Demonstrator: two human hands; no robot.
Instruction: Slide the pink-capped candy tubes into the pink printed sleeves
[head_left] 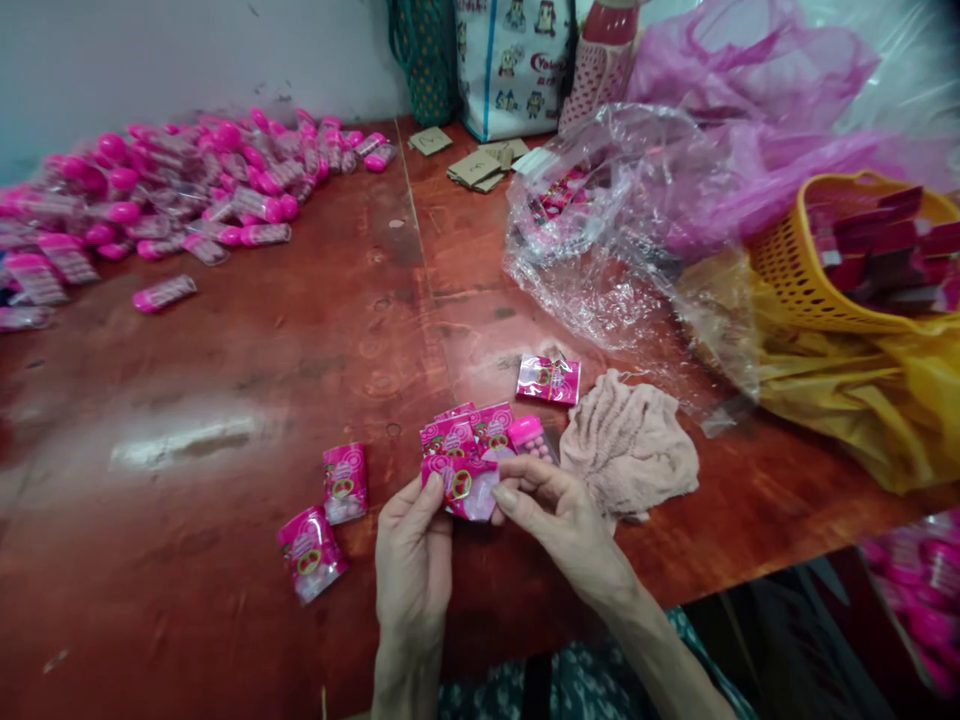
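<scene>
Between both hands is a small pink printed packet (461, 487) with a see-through lower part. My left hand (416, 540) pinches its left edge with the thumb on top. At its right edge, the thumb and fingers of my right hand (551, 510) close on it. Just beyond lie several similar pink packets (448, 437), partly overlapping, and a small pink-capped bottle (528, 434) of pink beads. Two filled packets, one upper (345, 483) and one lower (311, 553), lie left of my left hand. A crumpled beige cloth (628, 445) is beside my right hand.
Pink-capped bottles (187, 190) are heaped at the back left, with one bottle (165, 293) apart. A banded pink stack (549, 379) lies past the cloth. Clear plastic (600, 250), a yellow basket (787, 260) and a yellow bag (847, 390) crowd the right. Cardboard pieces (476, 170) lie behind.
</scene>
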